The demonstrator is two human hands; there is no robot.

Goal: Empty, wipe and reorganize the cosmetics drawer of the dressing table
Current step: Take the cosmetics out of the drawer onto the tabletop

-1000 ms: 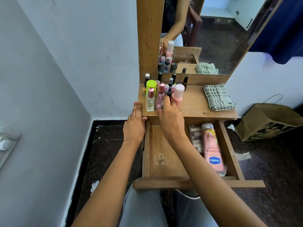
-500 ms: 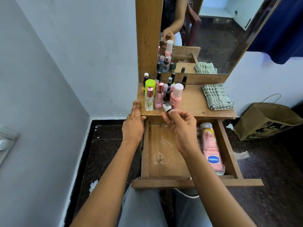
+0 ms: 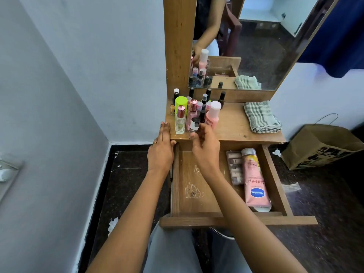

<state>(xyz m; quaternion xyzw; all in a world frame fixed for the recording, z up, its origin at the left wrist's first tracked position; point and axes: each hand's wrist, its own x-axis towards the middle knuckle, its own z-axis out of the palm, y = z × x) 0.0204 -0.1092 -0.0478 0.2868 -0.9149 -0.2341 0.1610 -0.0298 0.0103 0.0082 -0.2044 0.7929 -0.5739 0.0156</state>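
Note:
The wooden drawer [image 3: 275, 180] stands pulled out under the dressing table top [image 3: 234, 127]. A pink Vaseline tube [image 3: 255, 182] and a clear case of small pieces [image 3: 234, 168] lie along its right side. Several bottles crowd the table's left part, among them a lime-capped one [image 3: 181, 103] and a pink bottle with a white cap [image 3: 213, 114]. My right hand [image 3: 205, 148] pinches a small white bottle with a black cap [image 3: 195, 125] at the table's front edge. My left hand [image 3: 161, 148] rests flat on the table's left front corner.
A folded checked cloth [image 3: 262, 117] lies on the right of the table top. The mirror [image 3: 256, 42] rises behind the bottles. A brown paper bag [image 3: 323, 146] stands on the dark floor at right. A white wall closes off the left side.
My right hand picked the small black-capped bottle out of the cluster, drew it over the drawer, and now holds it back up at the table's front edge. The left hand stayed put.

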